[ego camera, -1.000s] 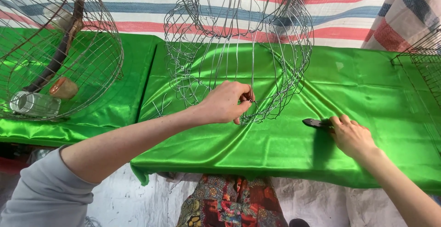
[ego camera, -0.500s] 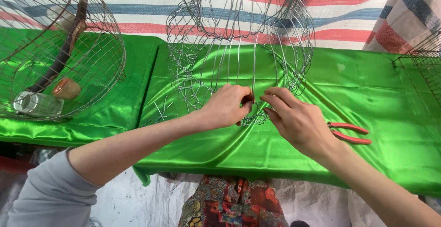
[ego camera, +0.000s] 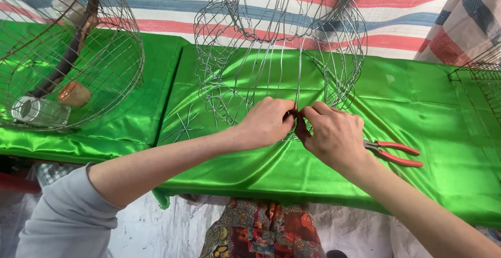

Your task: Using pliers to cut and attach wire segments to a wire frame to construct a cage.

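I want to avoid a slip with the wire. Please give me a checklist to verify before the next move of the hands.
1. Left hand pinches the wire frame at its lower edge: ok.
2. Right hand meets it at the same spot: ok.
3. Pliers lie on the green cloth beside the right hand, not held: ok.
4. Loose wire pieces lie apart from the hands: ok.
5. Wire joint between the fingertips: cannot tell, it is hidden.

A makeshift craft workshop or stall: a bench (ego camera: 417,96) draped in shiny green cloth, a striped plastic tarp (ego camera: 407,13) hung behind it, wire baskets (ego camera: 276,44) standing on the cloth, loose wire offcuts (ego camera: 183,125), and red-handled pliers (ego camera: 396,152).
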